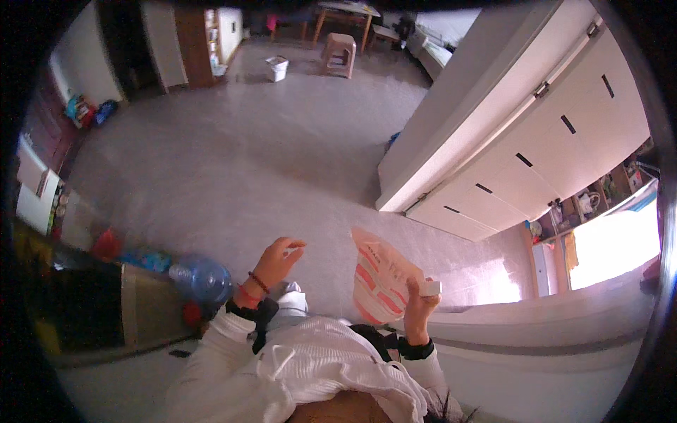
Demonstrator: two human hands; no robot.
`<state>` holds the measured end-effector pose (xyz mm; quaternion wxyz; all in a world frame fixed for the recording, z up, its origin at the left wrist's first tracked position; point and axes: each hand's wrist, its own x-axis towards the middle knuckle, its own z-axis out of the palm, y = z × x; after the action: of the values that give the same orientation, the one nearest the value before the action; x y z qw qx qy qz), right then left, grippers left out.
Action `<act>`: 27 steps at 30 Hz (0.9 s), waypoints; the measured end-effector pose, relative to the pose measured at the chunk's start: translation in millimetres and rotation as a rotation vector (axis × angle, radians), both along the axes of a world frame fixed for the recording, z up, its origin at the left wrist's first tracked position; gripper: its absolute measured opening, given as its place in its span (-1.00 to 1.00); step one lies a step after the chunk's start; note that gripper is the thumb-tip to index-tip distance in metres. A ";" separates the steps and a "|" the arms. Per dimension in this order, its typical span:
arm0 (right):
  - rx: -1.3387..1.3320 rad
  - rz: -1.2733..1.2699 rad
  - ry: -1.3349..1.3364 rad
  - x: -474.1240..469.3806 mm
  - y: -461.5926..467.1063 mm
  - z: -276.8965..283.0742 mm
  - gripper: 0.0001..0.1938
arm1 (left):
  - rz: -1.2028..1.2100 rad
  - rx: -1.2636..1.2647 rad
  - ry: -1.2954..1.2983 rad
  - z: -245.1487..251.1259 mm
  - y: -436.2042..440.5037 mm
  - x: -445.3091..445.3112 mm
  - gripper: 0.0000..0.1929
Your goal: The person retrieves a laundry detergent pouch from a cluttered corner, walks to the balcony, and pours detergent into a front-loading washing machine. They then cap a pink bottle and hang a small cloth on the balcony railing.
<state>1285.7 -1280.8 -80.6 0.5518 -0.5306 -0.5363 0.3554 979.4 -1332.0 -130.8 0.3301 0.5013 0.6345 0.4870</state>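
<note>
My right hand [419, 309] grips a small white block-like item [431, 288] together with the upper edge of a translucent plastic bag [378, 280] printed with red stripes and writing. The bag hangs to the left of that hand, above the floor, and looks mostly flat. My left hand [276, 261], with a dark bead bracelet and a red band at the wrist, is raised over the floor with its fingers bent and a gap between thumb and fingertips. I see nothing held in it. A large clear blue water bottle [203, 277] stands left of my left forearm.
A white panelled door [508, 158] with metal hinges and dark slots rises at the right. Grey floor [227, 158] stretches ahead to a white bucket [277, 69], a plastic stool [339, 55] and a table [349, 8]. Bags [84, 111] lie by the left wall.
</note>
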 end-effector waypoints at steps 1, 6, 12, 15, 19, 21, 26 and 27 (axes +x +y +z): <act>0.029 -0.067 0.013 -12.4 25.6 3.0 -0.73 | -0.064 -0.023 -0.033 10.0 40.7 -6.6 -0.77; 0.046 -0.219 -0.101 -54.0 144.3 6.4 -0.69 | -0.471 -0.017 -0.184 38.0 206.6 -11.5 -0.74; 0.035 -0.206 -0.044 -100.7 305.4 -17.7 -0.68 | -0.663 0.009 -0.239 20.4 398.5 -15.5 -0.70; -0.011 -0.109 -0.112 -123.8 396.1 -16.5 -0.68 | -0.603 0.018 -0.195 16.7 483.7 -35.4 -0.69; 0.078 0.045 -0.102 -163.0 514.1 -3.2 -0.72 | -0.507 0.036 -0.145 25.6 568.4 -78.1 -0.54; 0.015 0.095 -0.089 -184.2 567.7 0.6 -0.74 | -0.488 0.026 -0.319 29.9 612.1 -100.2 -0.51; 0.113 0.148 -0.109 -231.8 709.2 1.8 -0.71 | -0.405 -0.121 -0.660 49.0 735.5 -144.8 -0.46; 0.140 0.152 -0.124 -243.8 736.3 -0.2 -0.71 | -0.427 -0.116 -0.719 51.6 762.1 -154.7 -0.45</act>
<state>1042.0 -544.4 -80.8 0.5247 -0.4695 -0.6316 0.3244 824.7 -569.8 -79.2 0.6516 0.4004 0.3872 0.5149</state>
